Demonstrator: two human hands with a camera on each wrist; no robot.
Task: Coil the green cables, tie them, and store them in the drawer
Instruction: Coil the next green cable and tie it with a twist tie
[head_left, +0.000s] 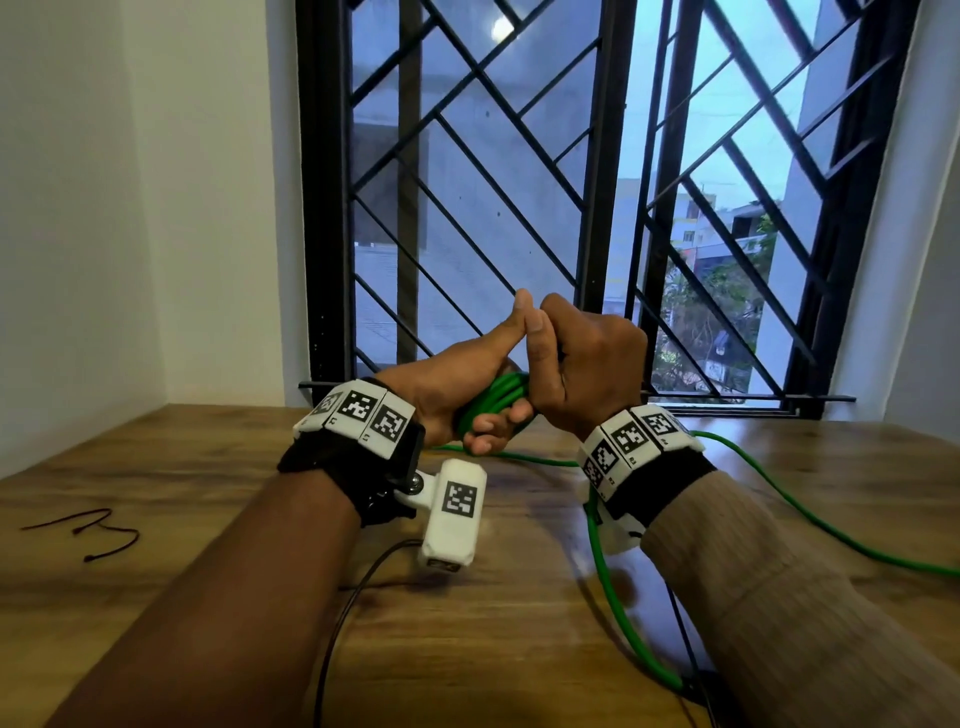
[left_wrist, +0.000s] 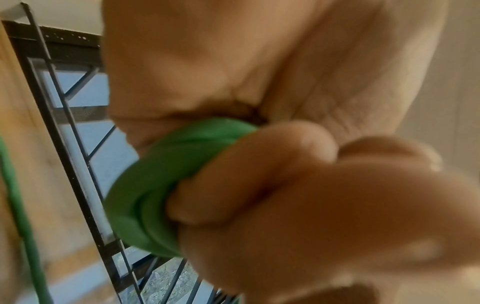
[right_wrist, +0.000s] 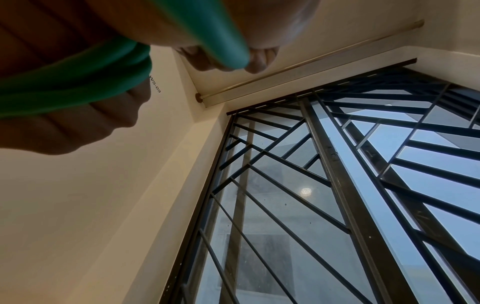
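Observation:
My left hand (head_left: 488, 410) grips a small coil of green cable (head_left: 493, 400) above the wooden table, its fingers curled under the loops and its thumb raised. In the left wrist view the coil (left_wrist: 145, 185) bulges out between palm and fingers. My right hand (head_left: 582, 358) is fisted against the left, holding a strand of the same cable (right_wrist: 221, 30) at the coil. The loose length of the cable (head_left: 810, 514) trails right across the table, and another stretch (head_left: 618, 608) hangs under my right wrist. No drawer is in view.
A thin black tie (head_left: 98, 535) lies on the wooden table (head_left: 208, 467) at the left. A black wire (head_left: 337, 623) from the wrist camera runs toward the near edge. A barred window (head_left: 571, 182) stands behind the table, with white walls on both sides.

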